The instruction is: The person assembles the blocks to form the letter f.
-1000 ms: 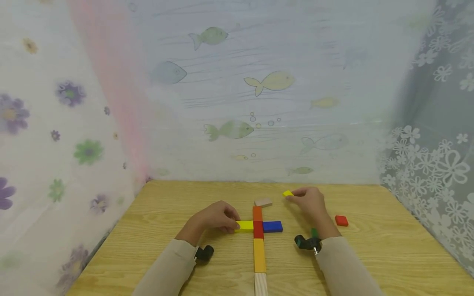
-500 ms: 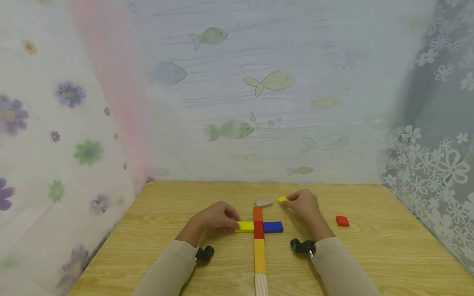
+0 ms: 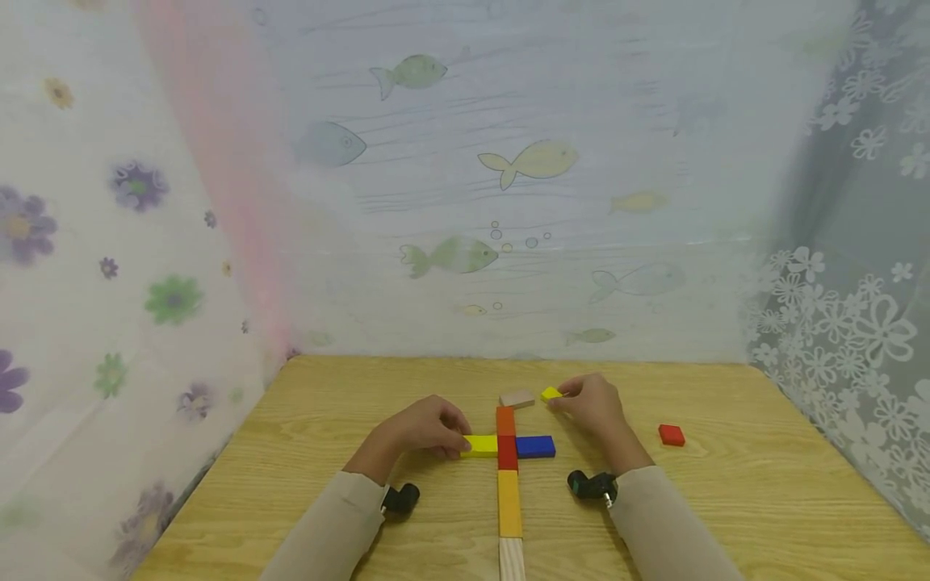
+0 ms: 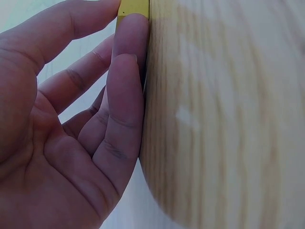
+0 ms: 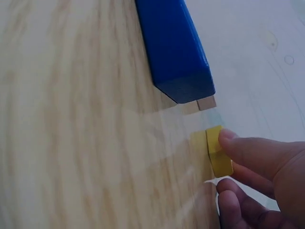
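My left hand (image 3: 425, 425) pinches the outer end of a long yellow block (image 3: 483, 445) between thumb and fingers. In the left wrist view, only that yellow block's end (image 4: 133, 6) shows. The block's other end meets a red block (image 3: 507, 453) in a cross-shaped layout, with a blue block (image 3: 535, 446) opposite and an orange block (image 3: 504, 420) on the far side. My right hand (image 3: 594, 403) pinches a small yellow block (image 3: 550, 394) at or just above the tabletop. A plain wooden block (image 3: 517, 398) lies a short gap to its left, touching or nearly touching the orange block.
Toward me, the layout continues with an amber block (image 3: 510, 504) and a striped natural-wood block (image 3: 512, 558). A loose red block (image 3: 672, 435) lies to the right of my right hand. The wooden table (image 3: 349, 373) ends at a fish-patterned curtain (image 3: 523, 242).
My right hand has carried the small yellow block left and slightly toward me, closer to the plain wooden block, slowing at the end. The left hand stays on its yellow block.
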The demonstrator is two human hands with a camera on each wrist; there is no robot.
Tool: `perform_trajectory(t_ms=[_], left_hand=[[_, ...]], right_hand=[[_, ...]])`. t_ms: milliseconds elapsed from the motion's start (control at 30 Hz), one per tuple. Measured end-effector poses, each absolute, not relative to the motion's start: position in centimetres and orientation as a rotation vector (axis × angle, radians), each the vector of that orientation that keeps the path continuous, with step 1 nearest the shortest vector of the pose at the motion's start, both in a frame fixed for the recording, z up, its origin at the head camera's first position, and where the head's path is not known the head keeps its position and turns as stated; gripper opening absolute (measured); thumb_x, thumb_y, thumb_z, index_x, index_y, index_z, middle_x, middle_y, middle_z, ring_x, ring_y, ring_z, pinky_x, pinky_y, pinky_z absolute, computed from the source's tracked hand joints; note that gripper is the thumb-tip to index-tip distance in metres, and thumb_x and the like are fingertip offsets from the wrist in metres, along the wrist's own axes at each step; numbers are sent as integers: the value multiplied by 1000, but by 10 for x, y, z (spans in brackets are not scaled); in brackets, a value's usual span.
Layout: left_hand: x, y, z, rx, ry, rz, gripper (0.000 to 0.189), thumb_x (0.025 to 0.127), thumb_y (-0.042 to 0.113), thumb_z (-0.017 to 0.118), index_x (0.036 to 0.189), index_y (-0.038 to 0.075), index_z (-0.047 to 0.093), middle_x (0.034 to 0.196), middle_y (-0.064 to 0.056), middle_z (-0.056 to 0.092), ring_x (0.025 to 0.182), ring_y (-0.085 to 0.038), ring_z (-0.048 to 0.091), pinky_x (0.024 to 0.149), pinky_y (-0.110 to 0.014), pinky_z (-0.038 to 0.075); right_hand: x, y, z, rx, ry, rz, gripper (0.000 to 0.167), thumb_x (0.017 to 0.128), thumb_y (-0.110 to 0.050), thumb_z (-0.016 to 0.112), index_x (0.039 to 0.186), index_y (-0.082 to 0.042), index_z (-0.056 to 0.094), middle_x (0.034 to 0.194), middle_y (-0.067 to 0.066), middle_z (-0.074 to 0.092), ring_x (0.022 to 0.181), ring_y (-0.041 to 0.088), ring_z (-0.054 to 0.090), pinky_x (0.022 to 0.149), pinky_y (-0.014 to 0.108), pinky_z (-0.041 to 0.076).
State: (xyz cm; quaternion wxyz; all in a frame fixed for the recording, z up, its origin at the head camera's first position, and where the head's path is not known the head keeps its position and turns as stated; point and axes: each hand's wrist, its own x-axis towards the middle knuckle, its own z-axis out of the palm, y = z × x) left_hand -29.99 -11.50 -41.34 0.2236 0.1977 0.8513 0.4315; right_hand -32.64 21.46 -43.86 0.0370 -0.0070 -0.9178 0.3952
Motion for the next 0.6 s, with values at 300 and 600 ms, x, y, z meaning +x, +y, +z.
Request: perform_trajectory(t_ms=[300, 600], left_hand=[[-299, -114, -411, 534, 2364, 1180, 17, 89, 18, 82, 102, 9, 77, 86, -4, 76, 75, -19, 72, 74, -35, 63], [-298, -113, -410, 533, 2367, 1162, 16, 89, 19, 82, 101, 9, 77, 86, -4, 76, 75, -19, 72, 73, -35, 63]], right_hand=[[-325, 221, -434, -63, -2822, 1374, 38, 83, -24, 86, 114, -5, 76, 114, 13, 73, 99, 27, 65, 82, 37, 57], [-324, 218, -433, -58, -2826, 1349, 33, 84, -24, 85, 111, -7, 78, 104, 11, 77, 89, 24, 67, 74, 32, 57]])
